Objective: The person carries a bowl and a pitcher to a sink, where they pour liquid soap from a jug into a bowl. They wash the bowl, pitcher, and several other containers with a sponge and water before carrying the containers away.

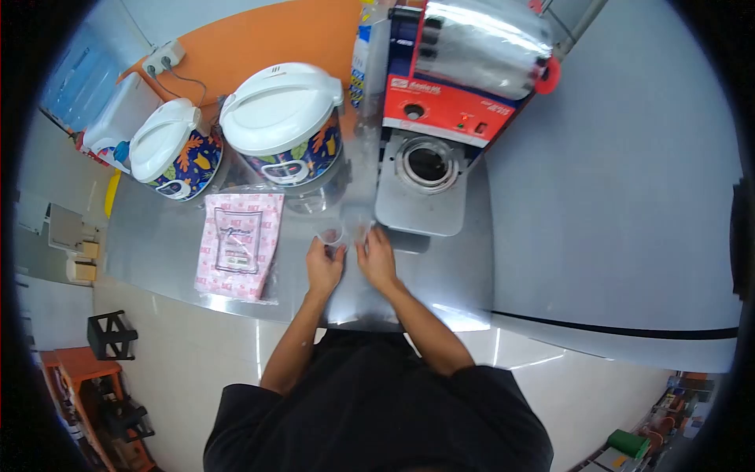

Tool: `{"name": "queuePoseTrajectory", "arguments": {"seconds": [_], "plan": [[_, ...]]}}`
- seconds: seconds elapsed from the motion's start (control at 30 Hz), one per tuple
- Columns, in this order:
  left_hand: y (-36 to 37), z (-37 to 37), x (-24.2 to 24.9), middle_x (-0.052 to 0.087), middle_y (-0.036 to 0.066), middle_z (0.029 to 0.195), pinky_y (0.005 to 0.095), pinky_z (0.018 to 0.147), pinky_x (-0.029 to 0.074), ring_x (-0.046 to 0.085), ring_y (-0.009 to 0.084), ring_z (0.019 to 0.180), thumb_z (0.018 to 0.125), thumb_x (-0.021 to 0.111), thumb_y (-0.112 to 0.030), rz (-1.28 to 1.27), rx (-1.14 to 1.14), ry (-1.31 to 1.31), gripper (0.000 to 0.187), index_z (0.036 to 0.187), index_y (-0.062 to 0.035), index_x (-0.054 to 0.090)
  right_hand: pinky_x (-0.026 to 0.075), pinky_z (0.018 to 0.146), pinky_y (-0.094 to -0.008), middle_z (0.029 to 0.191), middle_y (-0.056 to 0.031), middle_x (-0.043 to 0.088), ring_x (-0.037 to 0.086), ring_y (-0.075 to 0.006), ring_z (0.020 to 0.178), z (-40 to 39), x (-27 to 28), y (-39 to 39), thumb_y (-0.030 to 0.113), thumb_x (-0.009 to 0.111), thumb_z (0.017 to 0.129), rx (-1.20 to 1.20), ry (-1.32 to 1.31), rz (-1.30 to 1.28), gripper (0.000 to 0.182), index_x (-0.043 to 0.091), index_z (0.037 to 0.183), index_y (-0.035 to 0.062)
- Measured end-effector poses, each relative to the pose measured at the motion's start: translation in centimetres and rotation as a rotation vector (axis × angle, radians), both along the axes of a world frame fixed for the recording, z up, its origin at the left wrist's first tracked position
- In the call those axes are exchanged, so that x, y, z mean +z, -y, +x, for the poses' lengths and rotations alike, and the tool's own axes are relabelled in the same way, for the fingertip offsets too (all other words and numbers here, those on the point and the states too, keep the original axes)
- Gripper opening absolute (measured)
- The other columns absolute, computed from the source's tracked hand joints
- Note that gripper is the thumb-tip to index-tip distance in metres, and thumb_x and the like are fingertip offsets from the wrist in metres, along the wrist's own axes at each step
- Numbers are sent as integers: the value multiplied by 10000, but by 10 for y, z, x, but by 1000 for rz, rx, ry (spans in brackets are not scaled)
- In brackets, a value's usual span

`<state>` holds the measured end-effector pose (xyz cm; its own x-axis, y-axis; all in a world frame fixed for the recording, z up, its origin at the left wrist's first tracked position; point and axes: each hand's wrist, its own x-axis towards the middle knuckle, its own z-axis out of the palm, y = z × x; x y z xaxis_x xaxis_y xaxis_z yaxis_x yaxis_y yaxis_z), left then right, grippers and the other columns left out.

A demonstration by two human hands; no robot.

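Observation:
My left hand [323,267] is closed around a small clear plastic cup [331,234], its round mouth facing up toward me. Close beside it, my right hand [377,258] grips a second clear plastic cup [361,227], which is blurred and hard to make out against the metal. Both hands are over the steel counter [440,271], just left of the cup sealing machine [448,110]. That machine has a red front panel, a roll of shiny film on top and a round cup holder [428,163] on its tray.
Two rice cookers with white lids, one large [279,118] and one smaller [174,149], stand at the back left. A pink printed plastic packet [238,245] lies left of my hands. A grey panel [605,173] rises on the right. The counter's front edge is against my body.

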<state>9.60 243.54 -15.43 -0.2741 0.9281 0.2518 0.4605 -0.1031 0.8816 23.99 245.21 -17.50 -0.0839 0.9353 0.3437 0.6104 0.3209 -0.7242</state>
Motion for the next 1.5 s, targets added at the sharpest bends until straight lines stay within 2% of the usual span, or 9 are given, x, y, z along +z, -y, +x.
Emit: {"name": "queuePoseTrajectory", "arguments": {"seconds": [0.5, 0.53, 0.77, 1.0, 1.03, 1.23, 1.3, 1.4, 1.5], "plan": [[-154, -16, -15, 633, 202, 884, 474, 759, 481, 610, 412, 860, 766, 725, -61, 29, -205, -122, 279, 991, 12, 579, 533, 752, -392, 1036, -224, 685, 690, -325, 899, -58, 38, -146, 147, 675, 852, -574, -374, -359, 391, 612, 1200, -18], [-158, -11, -11, 633, 202, 884, 474, 759, 481, 610, 412, 860, 766, 725, -61, 23, -236, -127, 279, 991, 12, 579, 535, 718, -369, 1022, -210, 688, 699, -285, 816, -51, -64, -153, 167, 641, 893, -621, -473, 40, 371, 604, 1208, -26], [-154, 1, -9, 619, 174, 921, 414, 736, 489, 602, 339, 788, 736, 763, -61, -17, -290, -195, 451, 1137, 38, 583, 526, 575, -334, 965, -147, 672, 666, -271, 685, 17, 22, 104, 52, 681, 844, -386, -182, -178, 185, 644, 1024, 30], [-34, -5, -9, 622, 111, 928, 288, 584, 471, 560, 160, 647, 794, 750, -50, 132, -68, -62, 392, 1149, 39, 610, 539, 607, -314, 936, -129, 667, 653, -217, 746, 129, -11, 359, 108, 602, 941, -1108, -225, -388, 142, 641, 1030, 4], [-6, 4, -6, 646, 86, 894, 270, 563, 456, 550, 132, 625, 813, 739, -60, 41, -116, -17, 305, 1089, 16, 635, 414, 460, -226, 785, -63, 614, 539, -76, 549, 147, -31, 390, 99, 595, 965, -1150, -134, -197, 156, 611, 1020, -46], [176, 135, -12, 665, 64, 772, 266, 542, 437, 508, 72, 575, 859, 726, -138, 26, -687, -193, 73, 881, -72, 709, 367, 475, -240, 715, -48, 585, 478, -78, 516, 247, -38, 495, 253, 548, 1005, -1251, -364, -347, 320, 664, 890, -22], [208, 178, -30, 661, 57, 726, 275, 525, 435, 522, 80, 554, 850, 734, -150, -103, -840, -217, 93, 880, -65, 711, 450, 599, -346, 707, -85, 640, 562, -188, 576, 301, -23, 503, 335, 484, 1004, -1190, -433, -434, 432, 695, 861, -14], [247, 271, -25, 649, 63, 664, 281, 520, 429, 550, 97, 557, 830, 761, -199, -464, -1149, -248, 157, 869, -53, 723, 444, 660, -296, 764, -53, 621, 532, -97, 665, 404, -14, 533, 415, 477, 1009, -1184, -579, -273, 463, 685, 1024, 1], [278, 384, -15, 650, 73, 667, 284, 536, 435, 561, 110, 568, 825, 760, -211, -498, -1387, -364, 165, 865, -55, 726, 295, 971, -567, 1180, -111, 576, 474, -234, 1144, 497, -11, 574, 559, 506, 934, -1247, 319, -943, 552, 604, 1232, 105]]}}
